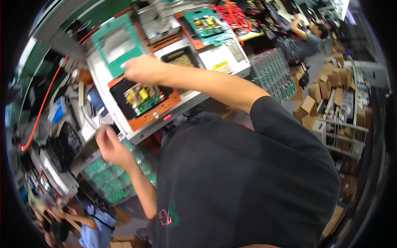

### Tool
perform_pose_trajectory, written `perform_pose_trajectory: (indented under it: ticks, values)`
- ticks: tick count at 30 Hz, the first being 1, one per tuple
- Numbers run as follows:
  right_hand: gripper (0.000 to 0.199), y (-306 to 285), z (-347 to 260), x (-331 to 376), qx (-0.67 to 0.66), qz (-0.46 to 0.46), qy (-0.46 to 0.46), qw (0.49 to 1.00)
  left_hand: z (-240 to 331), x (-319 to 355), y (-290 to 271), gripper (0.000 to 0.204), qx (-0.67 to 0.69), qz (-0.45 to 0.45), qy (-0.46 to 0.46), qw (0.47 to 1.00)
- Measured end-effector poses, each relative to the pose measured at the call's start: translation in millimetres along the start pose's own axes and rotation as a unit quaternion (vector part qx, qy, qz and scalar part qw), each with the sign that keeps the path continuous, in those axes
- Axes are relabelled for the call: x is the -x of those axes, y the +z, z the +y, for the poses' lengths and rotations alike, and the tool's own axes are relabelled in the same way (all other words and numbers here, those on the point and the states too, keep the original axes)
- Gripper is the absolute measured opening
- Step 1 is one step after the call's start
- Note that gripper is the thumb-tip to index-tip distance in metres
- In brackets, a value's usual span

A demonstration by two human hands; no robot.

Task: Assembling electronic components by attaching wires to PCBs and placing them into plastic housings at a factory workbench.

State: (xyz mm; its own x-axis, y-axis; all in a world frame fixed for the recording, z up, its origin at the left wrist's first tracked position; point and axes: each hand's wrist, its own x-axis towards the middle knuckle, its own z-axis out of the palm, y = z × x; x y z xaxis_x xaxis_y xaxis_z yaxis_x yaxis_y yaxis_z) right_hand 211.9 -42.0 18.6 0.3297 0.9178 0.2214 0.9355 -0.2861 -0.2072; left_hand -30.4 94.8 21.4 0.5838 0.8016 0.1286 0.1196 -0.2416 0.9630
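This looks like an electronics assembly workshop on a factory floor: a long white table (pixel 105 94) carries an orange rectangular fixture (pixel 171 101) with a green circuit board crowded with yellow components (pixel 144 97), and a second, teal-framed circuit board (pixel 202 25) lies farther along it. Clear plastic trays of small green boards (pixel 111 177) stand below, beside a further stack at the right (pixel 273 74), with tangled red cables (pixel 231 15) beyond. Open brown cardboard boxes (pixel 324 87) crowd the aisle, and a co-worker in a grey shirt (pixel 300 47) and another in light blue (pixel 97 231) are nearby.
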Motion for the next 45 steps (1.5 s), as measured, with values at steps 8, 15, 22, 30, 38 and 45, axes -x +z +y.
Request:
perform_pose_trajectory:
  ticks: [8, 15, 22, 30, 38, 45]
  values:
    - [0.014, -96, -65, 86, -0.109, 0.176, 0.068, 0.976, 19, 81, 16, 0.070, 0.359, -0.215, -0.207, 0.884]
    - [0.016, -158, 236, 279, -0.075, 0.330, 0.378, 0.862, 23, 103, 79, 0.068, 0.393, -0.218, -0.195, 0.872]
    - [0.015, -107, 382, 264, 0.036, 0.138, 0.161, 0.977, 72, 151, 172, 0.061, 0.411, -0.150, -0.215, 0.873]
    - [0.011, -117, 406, 275, 0.040, 0.165, 0.059, 0.984, 100, 199, 219, 0.061, 0.384, -0.129, -0.182, 0.896]
    - [0.060, -161, 291, 391, -0.576, 0.339, 0.311, 0.676, 115, 204, 245, 0.062, 0.419, -0.168, -0.172, 0.876]
    - [0.033, -169, 230, 364, -0.626, 0.227, 0.377, 0.643, 122, 189, 274, 0.057, 0.353, -0.174, -0.182, 0.901]
